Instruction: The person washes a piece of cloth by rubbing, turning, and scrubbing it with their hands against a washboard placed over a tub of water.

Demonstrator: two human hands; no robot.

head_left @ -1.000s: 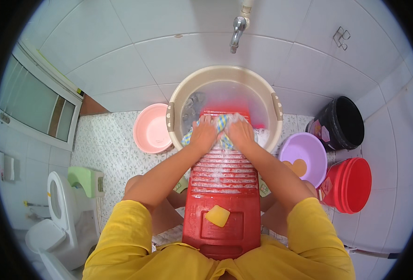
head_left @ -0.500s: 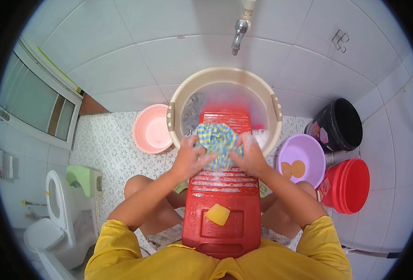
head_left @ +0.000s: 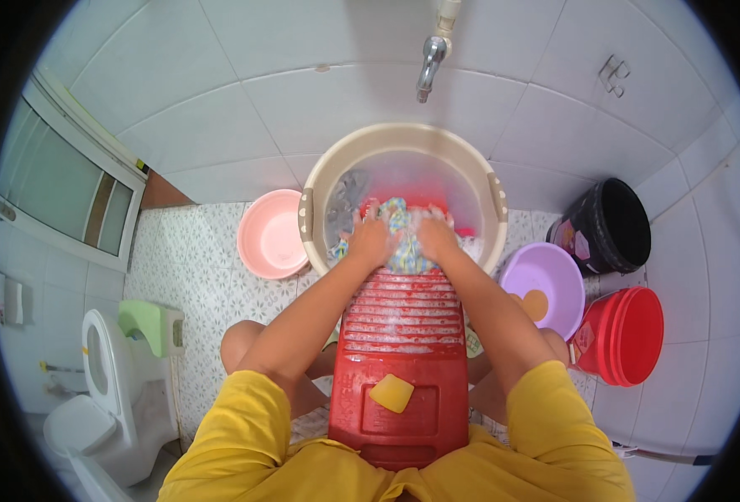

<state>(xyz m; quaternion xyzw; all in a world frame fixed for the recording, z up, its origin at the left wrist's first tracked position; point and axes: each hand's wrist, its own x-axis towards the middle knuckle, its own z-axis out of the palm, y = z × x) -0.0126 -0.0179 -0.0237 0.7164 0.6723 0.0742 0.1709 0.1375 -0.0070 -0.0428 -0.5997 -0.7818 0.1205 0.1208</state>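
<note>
A red plastic washboard [head_left: 437, 418] leans from my lap into a large cream basin [head_left: 318, 182] of cloudy water. A wet blue, green and yellow patterned cloth [head_left: 407, 255] lies bunched on the board's upper ridges, at the water. My left hand [head_left: 371, 241] grips its left side; my right hand [head_left: 434, 238] grips its right side. Both sets of fingers are partly hidden and a little blurred. Suds streak the ridges below the cloth. A yellow block of soap [head_left: 391, 393] rests on the board's flat lower end, apart from both hands.
A pink basin [head_left: 257, 255] stands left of the cream one. To the right are a purple basin [head_left: 562, 276], a black bucket [head_left: 591, 230] and a red bucket [head_left: 612, 335]. Above hangs a metal tap [head_left: 431, 63]. A green stool [head_left: 162, 330] and toilet [head_left: 106, 368] stand at left.
Both hands have moved forward with the cloth, from the middle ridges up the board to the water in the basin. The soap has stayed in place.
</note>
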